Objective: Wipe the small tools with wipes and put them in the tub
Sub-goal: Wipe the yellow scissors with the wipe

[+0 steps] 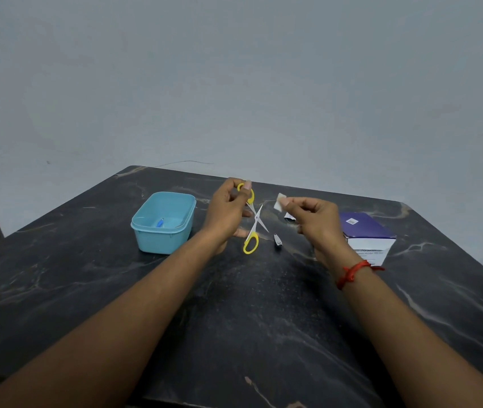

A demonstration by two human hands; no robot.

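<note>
Yellow-handled scissors (253,222) hung open from the left hand (228,213), which gripped one loop right of the blue tub (172,201), while the right hand (314,219) pinched a wipe (280,200). Wiping the blades seemingly came next, requiring care near edges.

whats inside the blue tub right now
One small blue item lies on the floor of the tub. The near wall hides the front strip of the floor, so that part cannot be seen.

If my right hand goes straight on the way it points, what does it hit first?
Probably the scissors in the left hand; the wipe the right hand pinches would touch first, though depth is unclear.
</note>
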